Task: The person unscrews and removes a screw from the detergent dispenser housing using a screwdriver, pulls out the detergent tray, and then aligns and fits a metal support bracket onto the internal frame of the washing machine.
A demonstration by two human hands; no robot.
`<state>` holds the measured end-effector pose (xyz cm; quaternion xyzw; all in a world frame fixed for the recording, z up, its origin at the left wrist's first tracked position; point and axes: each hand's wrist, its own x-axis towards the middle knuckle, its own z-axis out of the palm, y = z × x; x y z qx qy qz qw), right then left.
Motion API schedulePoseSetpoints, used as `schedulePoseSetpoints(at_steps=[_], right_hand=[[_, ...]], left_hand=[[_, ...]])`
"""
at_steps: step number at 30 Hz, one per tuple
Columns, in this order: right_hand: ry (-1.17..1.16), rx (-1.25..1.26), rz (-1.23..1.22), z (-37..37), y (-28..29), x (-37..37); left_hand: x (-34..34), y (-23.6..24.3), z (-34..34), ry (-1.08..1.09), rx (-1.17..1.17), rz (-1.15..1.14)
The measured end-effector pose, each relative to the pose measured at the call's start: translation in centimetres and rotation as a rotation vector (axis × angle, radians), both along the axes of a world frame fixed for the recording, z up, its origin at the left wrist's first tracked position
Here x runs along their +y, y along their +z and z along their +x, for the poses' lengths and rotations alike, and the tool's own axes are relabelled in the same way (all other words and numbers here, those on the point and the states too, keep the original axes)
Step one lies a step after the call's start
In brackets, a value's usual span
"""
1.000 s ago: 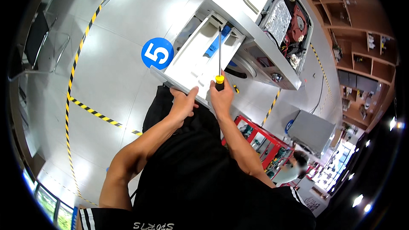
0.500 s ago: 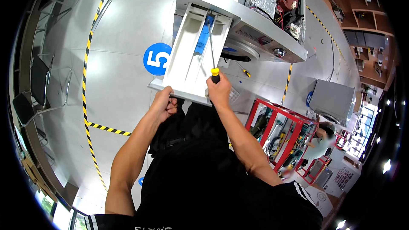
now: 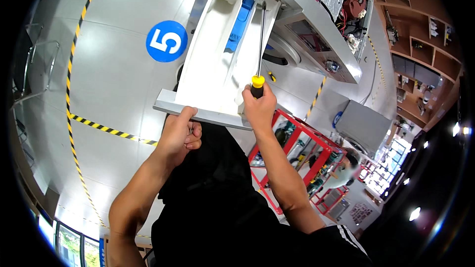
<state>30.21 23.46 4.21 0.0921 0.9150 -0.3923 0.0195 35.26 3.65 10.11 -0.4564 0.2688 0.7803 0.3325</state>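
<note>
My left hand (image 3: 179,133) is closed at the lower left of the white detergent drawer's grey front (image 3: 198,111), thumb against it, fingers curled beneath. My right hand (image 3: 259,109) grips a screwdriver (image 3: 257,83) by its yellow-and-black handle at the drawer's right front. The long metal shaft points up along the right compartment, its tip near the rear. A blue insert (image 3: 237,27) lies in a compartment just left of the shaft. The drawer is pulled out of a silver washing machine (image 3: 331,49), whose exposed top shows wiring and reddish parts.
Another screwdriver (image 3: 271,76) lies on the floor (image 3: 114,84) beside hazard tape and a blue round marker (image 3: 166,41). A red tool cart (image 3: 321,158) stands lower right, with a person (image 3: 341,173) behind it near a grey appliance (image 3: 362,122). Chairs are at left, wooden shelving at right.
The screwdriver's tip has shifted from over the blue insert to its right. My left hand sits lower and farther left in view. The drawer also sits differently in the picture as the view shifts.
</note>
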Motion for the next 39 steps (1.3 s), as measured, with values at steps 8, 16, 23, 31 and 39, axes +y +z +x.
schedulePoseSetpoints(at_steps=[8, 16, 23, 31, 39], right_hand=[[0.031, -0.154, -0.029, -0.8, 1.4, 2.4], [0.032, -0.123, -0.025, -1.2, 2.0, 2.6], [0.025, -0.159, -0.069, -1.3, 3.1, 1.6], [-0.009, -0.205, -0.114, -1.4, 3.3, 1.1], [0.035, -0.186, -0.109, -2.9, 3.1, -0.2]], left_hand=[[1.9, 0.1, 0.2, 0.003, -0.024, 0.061], [1.0, 1.2, -0.4, -0.134, -0.039, 0.103], [-0.3, 2.3, -1.6, -0.269, -0.057, 0.072], [-1.0, 3.2, -2.5, -0.34, -0.046, 0.045], [-3.3, 2.8, -5.5, -0.315, -0.011, 0.0]])
